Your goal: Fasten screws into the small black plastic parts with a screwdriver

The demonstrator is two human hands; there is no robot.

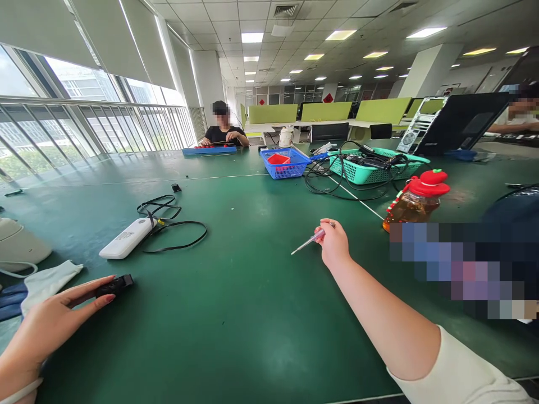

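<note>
At the lower left, my left hand (56, 322) pinches a small black rectangular block (115, 285) between thumb and fingers, low over the green table (236, 314). What kind of part the block is, I cannot make out. Right of centre, my right hand (336, 246) is closed round a slim screwdriver (309, 242) with a clear purplish handle. Its metal shaft slants down to the left, the tip apart from any other object. Beyond my left hand lies a white power bank-like device (128, 238) with a black cable (191, 224) looped beside it.
A blue basket (286, 170) with a red tray and a green basket (357, 177) heaped with black cables stand farther back. A red-lidded jar (415, 205) is at the right. Cloth (50, 283) lies at the left edge. A person (223, 132) sits at the far end.
</note>
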